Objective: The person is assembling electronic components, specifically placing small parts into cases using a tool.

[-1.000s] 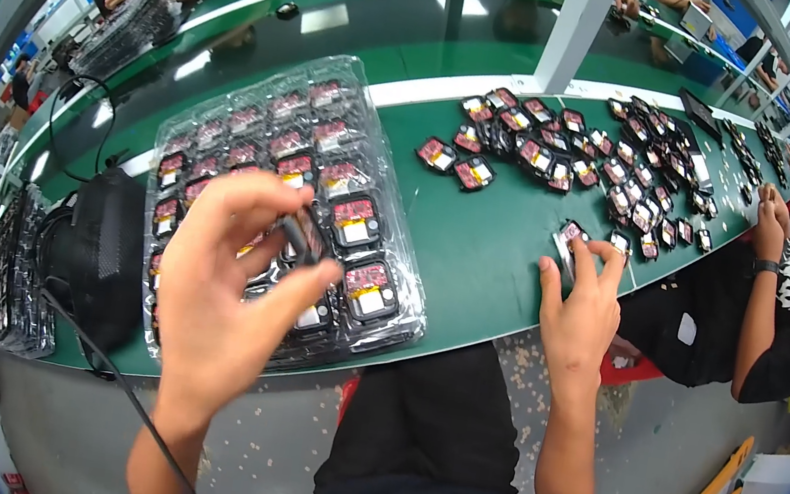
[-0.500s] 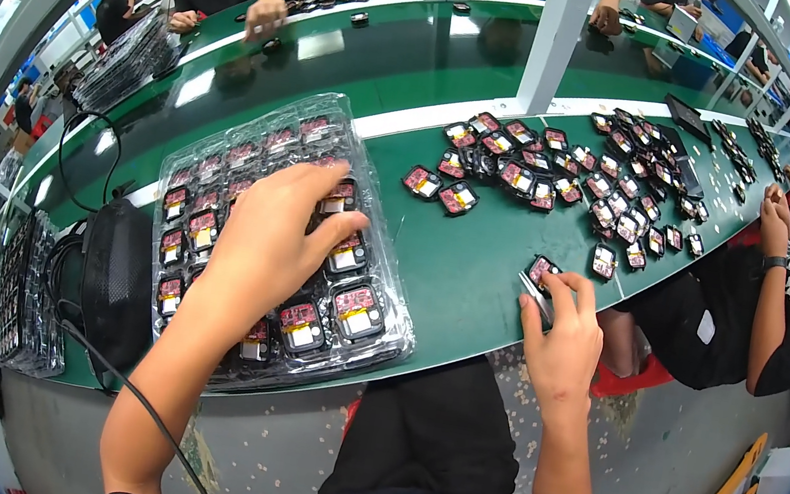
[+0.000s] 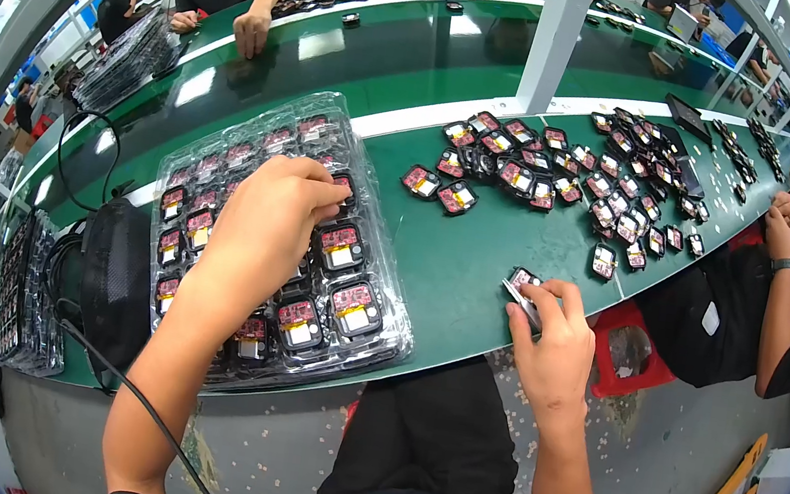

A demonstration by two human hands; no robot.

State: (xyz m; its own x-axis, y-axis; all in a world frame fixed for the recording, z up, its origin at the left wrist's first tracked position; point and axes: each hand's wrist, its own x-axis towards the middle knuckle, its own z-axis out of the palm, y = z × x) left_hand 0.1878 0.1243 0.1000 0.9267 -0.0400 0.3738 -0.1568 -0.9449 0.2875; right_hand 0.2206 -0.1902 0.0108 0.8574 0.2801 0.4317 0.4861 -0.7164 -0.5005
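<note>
A clear plastic tray point(image 3: 387, 291) full of small black square electronic units with red circuit boards and white labels lies before me on the green bench. Over its right part reaches my left hand point(image 3: 270, 214), fingertips and thumb closed together on one unit point(image 3: 343, 193) in its pocket. The hand covers several middle pockets. Near the bench's front edge, my right hand point(image 3: 555, 345) is closed on metal tweezers point(image 3: 520, 302). Another black unit point(image 3: 523, 278) is at its fingertips, beside the tweezer tips; whether it is gripped or rests on the bench is unclear.
Loose units point(image 3: 516, 178) are heaped at the right on the bench point(image 3: 450, 285). Left of the tray are a black mesh case point(image 3: 119, 274), a cable and stacked trays point(image 3: 29, 297). A metal post point(image 3: 555, 42) stands behind. Co-workers sit opposite and at right, near a red stool point(image 3: 624, 355).
My left thumb and fingers have come together on a unit in the tray. The right hand, its tweezers and the unit beside them have shifted slightly left. The co-worker's hand opposite has moved.
</note>
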